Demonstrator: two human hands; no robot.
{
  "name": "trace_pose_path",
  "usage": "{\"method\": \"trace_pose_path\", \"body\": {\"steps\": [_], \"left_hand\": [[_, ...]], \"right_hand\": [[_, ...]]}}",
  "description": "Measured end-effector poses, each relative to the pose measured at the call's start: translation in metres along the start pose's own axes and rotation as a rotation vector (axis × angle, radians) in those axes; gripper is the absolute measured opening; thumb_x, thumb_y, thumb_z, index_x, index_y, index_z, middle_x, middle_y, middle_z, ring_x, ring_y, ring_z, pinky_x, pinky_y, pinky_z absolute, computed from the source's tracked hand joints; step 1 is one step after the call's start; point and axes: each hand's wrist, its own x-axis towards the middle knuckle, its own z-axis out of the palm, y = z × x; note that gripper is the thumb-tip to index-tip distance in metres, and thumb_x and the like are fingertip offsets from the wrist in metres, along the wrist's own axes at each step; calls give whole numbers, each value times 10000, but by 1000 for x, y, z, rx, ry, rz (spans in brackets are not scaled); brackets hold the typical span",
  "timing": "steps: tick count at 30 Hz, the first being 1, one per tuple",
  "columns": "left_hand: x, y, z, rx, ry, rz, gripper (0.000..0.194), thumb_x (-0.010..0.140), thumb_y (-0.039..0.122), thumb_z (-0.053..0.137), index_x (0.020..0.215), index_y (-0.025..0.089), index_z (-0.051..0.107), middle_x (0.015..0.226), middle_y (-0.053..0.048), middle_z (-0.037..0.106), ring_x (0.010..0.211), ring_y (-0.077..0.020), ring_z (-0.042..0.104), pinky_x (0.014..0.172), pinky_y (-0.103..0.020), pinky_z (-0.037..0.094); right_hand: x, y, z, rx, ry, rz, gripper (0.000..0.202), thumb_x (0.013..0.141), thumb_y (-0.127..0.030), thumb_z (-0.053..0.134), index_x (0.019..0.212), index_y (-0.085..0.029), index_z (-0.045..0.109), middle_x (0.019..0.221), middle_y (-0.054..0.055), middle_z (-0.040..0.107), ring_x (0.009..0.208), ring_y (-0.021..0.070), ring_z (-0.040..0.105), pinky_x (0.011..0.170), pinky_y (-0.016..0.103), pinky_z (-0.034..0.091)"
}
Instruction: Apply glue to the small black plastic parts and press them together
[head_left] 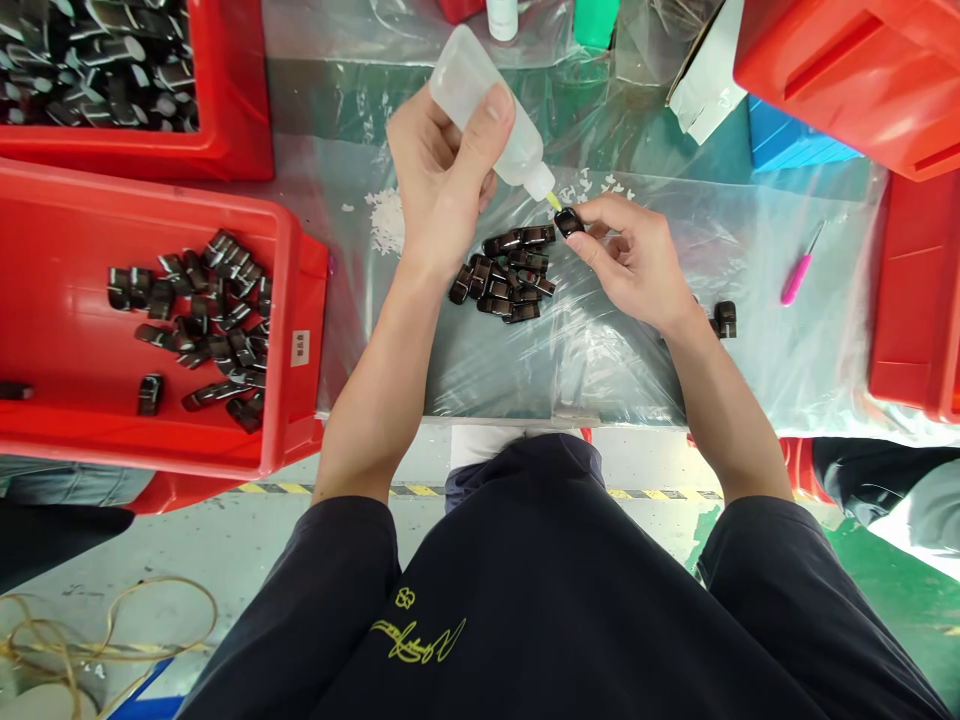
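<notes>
My left hand (454, 160) is wrapped round a translucent squeeze bottle (517, 140), tilted with its nozzle down to the right. The bottle's thin yellow-green tip (554, 201) meets or nearly meets a small glossy black part (568, 222); contact is too fine to tell. Thumb and fingers of my right hand (630, 250) pinch that part. Below it, between my forearms, a pile of similar dark parts (504, 280) lies on the plastic-covered table (495, 370). Small white bits (387, 220) are heaped beside my left wrist, and more white bits (600, 186) lie scattered beyond my right hand.
A red bin (289, 330) with dark parts stands at left, another full red bin (232, 90) behind it. To the right lie a pink-handled pick (797, 278) and a few dark parts (725, 318). Red bins (911, 300) and a blue bin (795, 140) edge the right side.
</notes>
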Motion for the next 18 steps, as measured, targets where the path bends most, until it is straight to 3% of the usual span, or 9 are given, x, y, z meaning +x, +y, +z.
{"method": "trace_pose_path", "body": {"steps": [7, 18], "left_hand": [[1, 3, 1, -23, 36, -81, 319, 878, 274, 755, 598, 164, 648, 548, 10, 440, 460, -94, 297, 503, -339, 159], [1, 1, 0, 41, -11, -35, 391, 860, 459, 769, 601, 195, 642, 538, 20, 429, 461, -94, 292, 467, -329, 178]], "right_hand": [[0, 0, -1, 12, -9, 2, 504, 979, -717, 498, 1109, -275, 702, 1044, 78, 683, 979, 247, 673, 757, 385, 624], [1, 1, -1, 18, 11, -22, 540, 963, -745, 500, 1073, -259, 706, 1005, 68, 686, 938, 231, 681, 717, 355, 607]]}}
